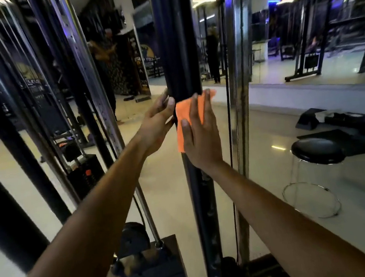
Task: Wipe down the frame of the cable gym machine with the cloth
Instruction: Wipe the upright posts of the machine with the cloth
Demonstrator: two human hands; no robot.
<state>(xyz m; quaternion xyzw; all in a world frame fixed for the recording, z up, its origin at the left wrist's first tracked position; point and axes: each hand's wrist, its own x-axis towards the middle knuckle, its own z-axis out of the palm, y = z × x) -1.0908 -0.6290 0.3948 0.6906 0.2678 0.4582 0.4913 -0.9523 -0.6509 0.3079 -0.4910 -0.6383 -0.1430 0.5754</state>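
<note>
Flatly — orange cloth pressed on black frame upright.

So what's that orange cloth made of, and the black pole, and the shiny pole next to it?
The orange cloth looks like soft fabric, maybe microfibre: it folds and lies flat under the right hand. The black pole seems to be painted metal, dark with dull streaks of shine. The shiny pole looks like polished steel or chrome, since it mirrors the lights.
</note>
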